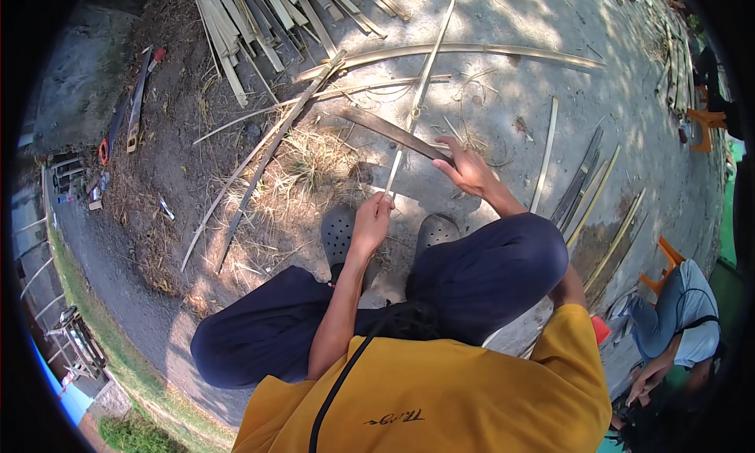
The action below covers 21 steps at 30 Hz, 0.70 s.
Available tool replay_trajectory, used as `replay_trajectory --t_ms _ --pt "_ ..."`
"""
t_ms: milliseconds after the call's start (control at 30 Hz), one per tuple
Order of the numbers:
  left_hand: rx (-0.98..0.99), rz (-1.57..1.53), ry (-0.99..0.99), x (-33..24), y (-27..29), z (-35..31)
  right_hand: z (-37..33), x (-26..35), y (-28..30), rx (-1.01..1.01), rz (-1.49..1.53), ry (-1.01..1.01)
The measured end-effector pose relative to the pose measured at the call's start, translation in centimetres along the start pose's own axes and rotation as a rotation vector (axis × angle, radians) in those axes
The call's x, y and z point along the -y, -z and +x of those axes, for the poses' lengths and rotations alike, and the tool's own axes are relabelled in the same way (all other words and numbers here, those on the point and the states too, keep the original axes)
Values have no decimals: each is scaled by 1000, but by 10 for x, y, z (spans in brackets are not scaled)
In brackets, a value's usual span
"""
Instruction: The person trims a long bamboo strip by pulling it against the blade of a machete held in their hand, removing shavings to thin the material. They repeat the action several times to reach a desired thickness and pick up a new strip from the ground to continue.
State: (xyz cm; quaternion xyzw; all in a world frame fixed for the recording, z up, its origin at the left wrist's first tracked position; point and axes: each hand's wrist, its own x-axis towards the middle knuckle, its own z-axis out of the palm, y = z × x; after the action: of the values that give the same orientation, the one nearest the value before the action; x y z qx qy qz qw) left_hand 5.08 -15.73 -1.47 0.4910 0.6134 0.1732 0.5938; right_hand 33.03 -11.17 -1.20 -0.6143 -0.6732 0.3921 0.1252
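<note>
Left hand point(373, 223): fingers curled shut, pinching the near end of a long, thin, pale wooden strip point(432, 56) in front of the left shin. The strip points away from the body, over the ground, slanting slightly right toward its far tip; fine curled shavings cling near its middle.

Right hand point(469, 170): thumb and fingers closed about the near end of a long, flat, brown blade-like bar point(385, 129), wood or metal cannot be told. The bar slants up to the left and crosses the strip in view; whether the two touch cannot be told.

Ground beneath: a loose scatter of straw-coloured, curly shavings point(307, 163), left of the strip. Beyond the hands, a broad, pale, slightly bowed slat point(503, 49), lying crosswise, and a fanned heap of pale, split slats point(263, 12).

Right side: one narrow, pale, straight slat point(545, 154), near several dark, flat slats point(580, 178).

Far left: a handsaw with a tan handle point(132, 144).

Footwear: two grey, perforated clogs point(338, 226), either side of the left hand's line.

Right edge: a seated person in a pale top point(696, 303), beside an orange plastic seat point(664, 263).
</note>
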Motion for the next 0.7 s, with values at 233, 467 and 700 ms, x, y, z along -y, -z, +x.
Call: replay_trajectory --t_ms 233,467,700 --pt "79 -130 25 -4 -4 -12 14 -45 10 -107 -11 -73" --pt "-11 -78 5 -11 10 -1 -1 15 -5 108 -48 99" --pt "95 -118 28 -10 5 -14 43 -42 36 -147 -109 -115"
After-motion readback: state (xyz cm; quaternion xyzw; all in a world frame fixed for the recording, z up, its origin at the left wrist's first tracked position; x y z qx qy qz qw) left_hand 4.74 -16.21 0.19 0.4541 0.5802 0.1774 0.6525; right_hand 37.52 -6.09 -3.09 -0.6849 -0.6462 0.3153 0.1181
